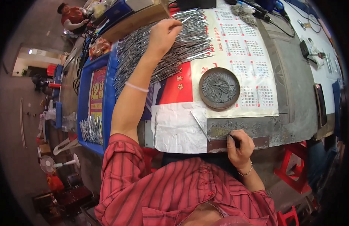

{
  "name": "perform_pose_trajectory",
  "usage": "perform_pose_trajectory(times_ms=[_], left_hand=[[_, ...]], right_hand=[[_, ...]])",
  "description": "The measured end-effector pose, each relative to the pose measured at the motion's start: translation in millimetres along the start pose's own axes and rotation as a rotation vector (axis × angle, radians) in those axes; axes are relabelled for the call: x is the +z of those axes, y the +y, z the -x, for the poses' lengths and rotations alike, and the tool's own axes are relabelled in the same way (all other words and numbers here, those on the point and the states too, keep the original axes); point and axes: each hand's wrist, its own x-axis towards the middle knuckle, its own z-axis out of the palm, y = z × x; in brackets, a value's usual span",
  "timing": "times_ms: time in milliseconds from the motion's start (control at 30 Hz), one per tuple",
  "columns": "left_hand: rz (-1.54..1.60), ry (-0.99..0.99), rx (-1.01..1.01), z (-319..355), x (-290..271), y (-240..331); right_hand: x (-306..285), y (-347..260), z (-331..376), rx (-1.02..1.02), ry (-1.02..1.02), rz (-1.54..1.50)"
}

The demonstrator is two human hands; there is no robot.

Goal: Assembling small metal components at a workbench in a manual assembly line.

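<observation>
My left hand (165, 35) reaches over a wide pile of thin metal rods (137, 49) at the far side of the bench. Its fingers are pinched, and a bright thin metal rod (186, 19) sticks out at their tips. At the bench's front edge my right hand (240, 147) is closed with the fingers curled in; what it holds, if anything, is hidden. Left of it, a slim silver piece (200, 125) lies slanted on creased white paper (174, 130). Ahead of the right hand stands a round dish (203, 98) with many small grey metal pins inside.
A blue tray (113, 77) at the left holds a coloured sheet and more silver rods (91, 130). A calendar sheet (253, 71) covers much of the bench. A phone (320, 104) lies near the right edge. Another person (73, 19) sits at far left.
</observation>
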Motion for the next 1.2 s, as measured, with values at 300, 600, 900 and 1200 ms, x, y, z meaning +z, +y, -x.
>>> perform_pose_trajectory(times_ms=[300,600,900,1200], left_hand=[[0.181,0.084,-0.509,183.3,-130.1,35.3],[-0.062,-0.020,-0.576,280.5,-133.8,23.5],[-0.008,-0.121,-0.621,267.5,-124.8,0.2],[0.092,0.053,-0.652,278.2,-124.8,8.0]], right_hand=[[7.6,-2.4,8.5,0.148,0.088,0.041],[11.0,-4.1,10.6,0.186,0.047,0.056],[-3.7,-24.5,-52.6,0.107,-0.173,0.287],[9.6,20.0,-131.6,-0.061,-0.523,0.643]])
